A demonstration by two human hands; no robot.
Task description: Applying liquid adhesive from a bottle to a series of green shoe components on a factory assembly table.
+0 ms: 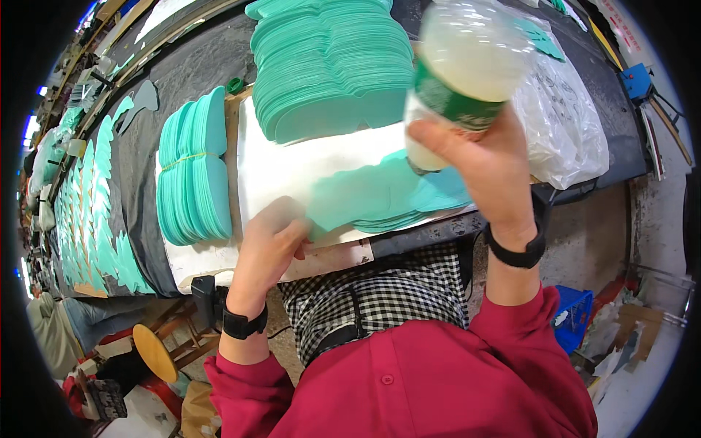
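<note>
My right hand (485,164) is wrapped round a plastic bottle (467,80) with a green label and pale liquid inside. The bottle is tilted and smeared by motion, its narrower lower end over the teal pieces. With its fingers pinched, my left hand (274,241) grips the near left end of a thin teal sole-shaped sheet (358,193), which is also blurred. More flat teal sheets (391,223) lie fanned beneath it, on a white board (274,171) at the table's near edge.
Behind the board rises a tall stack of teal sheets (332,66). To its left lies a banded bundle (193,168); farther left are rows of loose teal pieces (95,219). A clear plastic bag (562,124) rests at the right. Below stand a wooden stool (155,352) and a blue crate (573,317).
</note>
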